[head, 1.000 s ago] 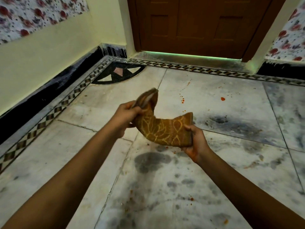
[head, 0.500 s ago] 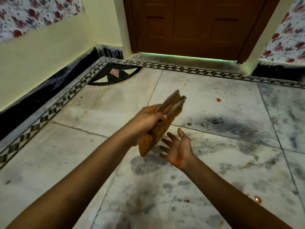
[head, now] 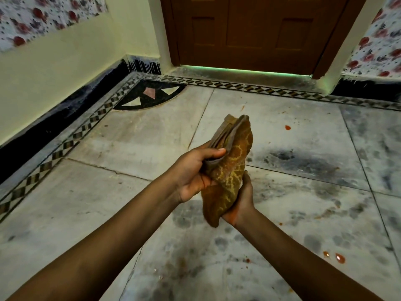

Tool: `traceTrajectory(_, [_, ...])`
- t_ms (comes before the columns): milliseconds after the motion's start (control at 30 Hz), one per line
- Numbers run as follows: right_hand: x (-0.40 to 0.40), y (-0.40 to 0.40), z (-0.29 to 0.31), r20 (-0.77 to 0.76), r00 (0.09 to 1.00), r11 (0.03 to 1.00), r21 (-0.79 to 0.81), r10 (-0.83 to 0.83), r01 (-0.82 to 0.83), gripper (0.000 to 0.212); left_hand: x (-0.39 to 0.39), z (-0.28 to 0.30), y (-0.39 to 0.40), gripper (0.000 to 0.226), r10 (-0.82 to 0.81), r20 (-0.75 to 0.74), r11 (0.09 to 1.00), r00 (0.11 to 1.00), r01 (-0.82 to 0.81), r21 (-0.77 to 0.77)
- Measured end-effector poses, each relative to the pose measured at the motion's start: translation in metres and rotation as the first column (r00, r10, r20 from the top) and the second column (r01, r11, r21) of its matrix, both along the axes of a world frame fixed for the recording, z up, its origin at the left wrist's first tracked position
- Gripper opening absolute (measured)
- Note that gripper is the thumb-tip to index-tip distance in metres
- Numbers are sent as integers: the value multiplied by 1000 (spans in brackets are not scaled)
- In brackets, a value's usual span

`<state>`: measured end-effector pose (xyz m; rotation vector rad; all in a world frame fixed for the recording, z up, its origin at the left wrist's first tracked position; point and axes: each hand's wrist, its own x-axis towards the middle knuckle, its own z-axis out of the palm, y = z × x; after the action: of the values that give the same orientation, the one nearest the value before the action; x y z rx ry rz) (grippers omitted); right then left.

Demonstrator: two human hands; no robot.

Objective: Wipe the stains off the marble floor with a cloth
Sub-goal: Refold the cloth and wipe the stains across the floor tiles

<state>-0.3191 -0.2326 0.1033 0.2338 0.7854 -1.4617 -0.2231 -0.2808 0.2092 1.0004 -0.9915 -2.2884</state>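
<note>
A folded brown cloth [head: 230, 168] with a yellow pattern is held upright in the air above the marble floor [head: 134, 137]. My left hand [head: 193, 170] grips its upper half, thumb over the folded edges. My right hand [head: 240, 203] cups the cloth's lower end from below and from the right. Red-orange stains dot the floor: one spot [head: 287, 127] at the far right of the cloth and two drops [head: 335, 256] near my right forearm. Dark grey smudges [head: 299, 161] spread over the tiles.
A brown wooden door [head: 249, 29] stands shut straight ahead, behind a raised threshold. A yellow wall with a black skirting [head: 65, 109] runs along the left. A chequered border strip [head: 71, 135] and a black corner inlay [head: 149, 95] edge the floor.
One second ago both hands held the cloth spread between them. Then my right hand let go and my left folded the cloth upright. Now my right hand holds its lower end again.
</note>
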Motion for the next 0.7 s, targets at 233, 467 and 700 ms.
traceTrajectory(233, [-9, 0, 7, -16, 999, 987, -155, -50, 47, 67, 11, -22, 16, 33, 123, -111, 977, 986, -101, 189])
traceTrajectory(467, [-9, -1, 20, -121, 983, 962, -219, 139, -163, 72, 41, -54, -4, 26, 209, 138, 978, 968, -204, -53])
traceTrajectory(700, [-11, 0, 19, -233, 971, 998, -21, 48, -54, 21, 45, -73, -11, 67, 370, 520, 867, 770, -86, -491])
